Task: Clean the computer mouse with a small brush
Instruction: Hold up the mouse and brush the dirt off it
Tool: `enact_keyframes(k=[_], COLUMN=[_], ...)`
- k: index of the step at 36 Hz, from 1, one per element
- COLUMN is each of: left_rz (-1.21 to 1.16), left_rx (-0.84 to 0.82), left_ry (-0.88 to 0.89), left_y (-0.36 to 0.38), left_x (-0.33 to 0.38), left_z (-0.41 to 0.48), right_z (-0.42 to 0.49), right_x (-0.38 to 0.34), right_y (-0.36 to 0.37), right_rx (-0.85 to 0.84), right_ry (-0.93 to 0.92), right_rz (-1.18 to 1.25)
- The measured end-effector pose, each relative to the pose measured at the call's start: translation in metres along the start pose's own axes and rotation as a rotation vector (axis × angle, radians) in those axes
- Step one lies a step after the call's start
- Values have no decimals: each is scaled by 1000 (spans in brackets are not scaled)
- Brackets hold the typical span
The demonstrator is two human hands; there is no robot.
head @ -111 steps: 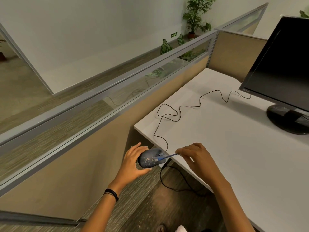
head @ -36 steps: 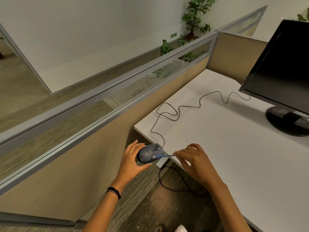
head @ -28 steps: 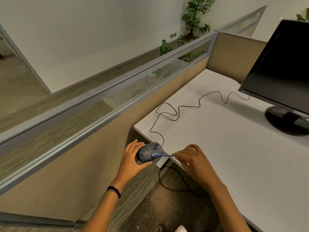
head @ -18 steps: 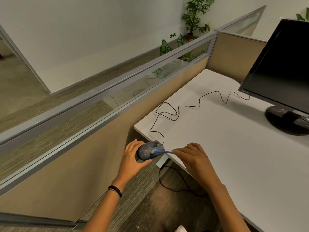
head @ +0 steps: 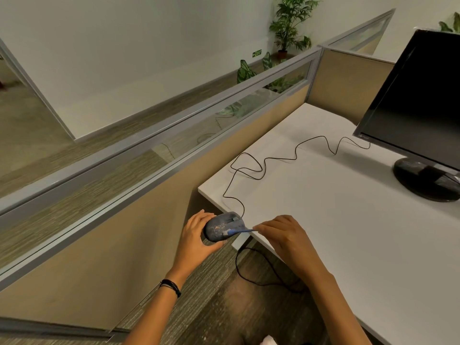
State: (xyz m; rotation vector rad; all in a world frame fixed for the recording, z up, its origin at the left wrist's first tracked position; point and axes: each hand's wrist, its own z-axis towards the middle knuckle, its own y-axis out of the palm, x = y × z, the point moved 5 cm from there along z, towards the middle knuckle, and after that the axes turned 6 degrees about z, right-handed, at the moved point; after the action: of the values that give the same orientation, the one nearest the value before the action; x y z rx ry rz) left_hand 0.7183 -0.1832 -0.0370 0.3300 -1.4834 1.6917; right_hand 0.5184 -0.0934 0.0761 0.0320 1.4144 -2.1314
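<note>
Blue small brush (head: 237,231) pinched in fingertips of right hand (head: 286,241), tip touching mouse (head: 221,226). Left hand (head: 196,239) fingers curl round mouse, lower centre of frame, just off desk (head: 348,220) corner. Mouse dark grey, orange-white specks; black cable (head: 273,160) trails over desk.

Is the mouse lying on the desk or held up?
Held up: the left hand grips the mouse beside the desk edge, thumb underneath.
</note>
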Motion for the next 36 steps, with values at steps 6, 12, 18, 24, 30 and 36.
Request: enact_keyframes(k=[6,12,18,24,30,36], left_rz=[10,59,128,130,127,126], left_rx=[8,-7,-22,-15,-8,-21], left_ry=[-13,54,101,92,97,98], left_y=[-1,-1,1,-1,0,1], left_x=[0,6,12,14,16,17], left_z=[0,0,0,-1,-1,0], right_z=[-2,1,2,-1,-1,-1], right_x=[2,4,3,9,9,8], right_y=[0,-9,-5,-12,-14,-15], right_rx=[8,125,74,59,104,68], right_ry=[-9,34,59,70,88,70], right_rz=[-18,-16,-34,-33,-56,-66])
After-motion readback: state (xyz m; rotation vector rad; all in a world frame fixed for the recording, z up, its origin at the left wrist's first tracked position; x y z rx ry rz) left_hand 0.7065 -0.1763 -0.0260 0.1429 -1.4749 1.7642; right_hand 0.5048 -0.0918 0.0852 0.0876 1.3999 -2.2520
